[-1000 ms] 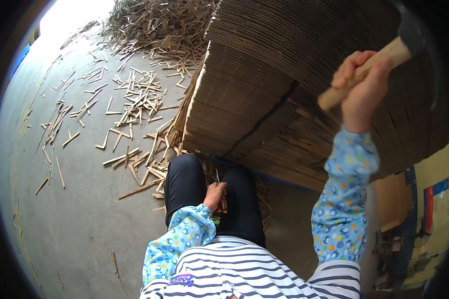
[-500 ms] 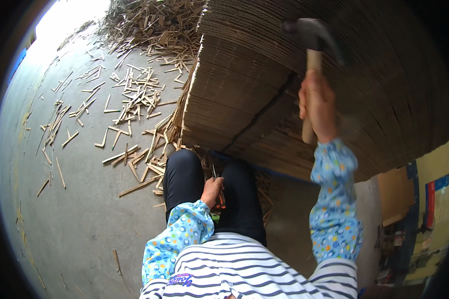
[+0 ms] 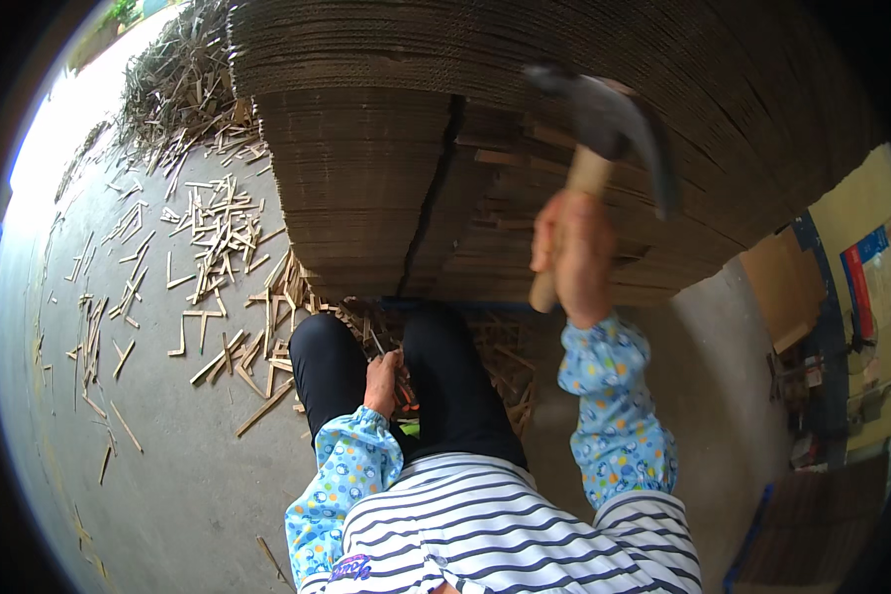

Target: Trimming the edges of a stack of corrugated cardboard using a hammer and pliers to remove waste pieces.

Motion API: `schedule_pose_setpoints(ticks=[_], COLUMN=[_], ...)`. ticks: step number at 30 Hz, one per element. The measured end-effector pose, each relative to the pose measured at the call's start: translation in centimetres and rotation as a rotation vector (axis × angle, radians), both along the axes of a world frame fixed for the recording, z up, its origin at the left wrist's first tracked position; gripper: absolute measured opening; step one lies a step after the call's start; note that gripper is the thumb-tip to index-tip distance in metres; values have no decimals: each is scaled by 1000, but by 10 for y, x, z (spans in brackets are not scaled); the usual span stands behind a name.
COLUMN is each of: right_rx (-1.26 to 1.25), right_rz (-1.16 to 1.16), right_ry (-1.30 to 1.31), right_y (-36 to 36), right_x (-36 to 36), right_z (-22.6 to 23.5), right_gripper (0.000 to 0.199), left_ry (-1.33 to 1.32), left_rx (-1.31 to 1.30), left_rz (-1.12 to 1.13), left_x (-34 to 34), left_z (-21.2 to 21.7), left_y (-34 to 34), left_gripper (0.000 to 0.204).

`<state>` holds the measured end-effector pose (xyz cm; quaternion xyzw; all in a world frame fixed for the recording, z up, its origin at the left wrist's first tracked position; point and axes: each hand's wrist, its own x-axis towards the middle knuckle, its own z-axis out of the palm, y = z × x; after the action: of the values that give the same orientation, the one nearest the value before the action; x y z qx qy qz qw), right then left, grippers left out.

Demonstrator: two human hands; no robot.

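A claw hammer [image 3: 604, 121] with a dark metal head and pale wooden handle is gripped in my right hand [image 3: 578, 255]. It is raised in front of a large stack of brown corrugated cardboard [image 3: 346, 188], slightly blurred. Whether its head touches the stack I cannot tell. Down between my knees, my left hand [image 3: 381, 384] is closed around an orange-handled tool [image 3: 406, 397] with a thin metal shaft. My fingers hide most of it, so its exact kind is unclear. A dark gap runs down the stack's face, with uneven strips right of it.
Cut cardboard strips [image 3: 218, 233] litter the grey floor at left, many L-shaped. A bigger heap of scraps [image 3: 183, 79] lies at the far left. Brown board [image 3: 780, 287] and shelving clutter stand at the right. A blue edge [image 3: 510, 305] runs beneath the stack.
The view has turned, so the stack and floor scraps sit further left. My right hand and the hammer have shifted left and slightly lower in the picture. Both hands keep their holds.
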<state>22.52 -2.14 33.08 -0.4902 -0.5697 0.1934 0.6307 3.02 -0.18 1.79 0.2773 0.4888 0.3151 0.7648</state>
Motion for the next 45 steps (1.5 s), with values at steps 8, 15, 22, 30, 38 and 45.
schedule_pose_setpoints(ticks=[8,15,22,30,38,45], right_rx=[432,-119,208,275,-239,-23], right_rz=[-298,-318,-304,-179,-141,-414], right_ry=[111,107,-178,-25,54,-9], right_y=[-17,-30,-4,-13,-21,-14], right_x=[60,77,93,51,69,108], right_z=[31,22,-13,47,33,16], right_gripper=[42,48,45,49,41,48], left_ry=[68,161,153,107,98,83], left_rx=[33,18,44,-10,62,5], left_rz=[-34,-44,-50,-28,-52,-65], left_x=[2,1,14,-1,2,4], left_z=[-11,2,24,3,1,13], left_y=[1,-1,-8,-5,-1,-5], left_gripper=[20,27,28,23,23,22])
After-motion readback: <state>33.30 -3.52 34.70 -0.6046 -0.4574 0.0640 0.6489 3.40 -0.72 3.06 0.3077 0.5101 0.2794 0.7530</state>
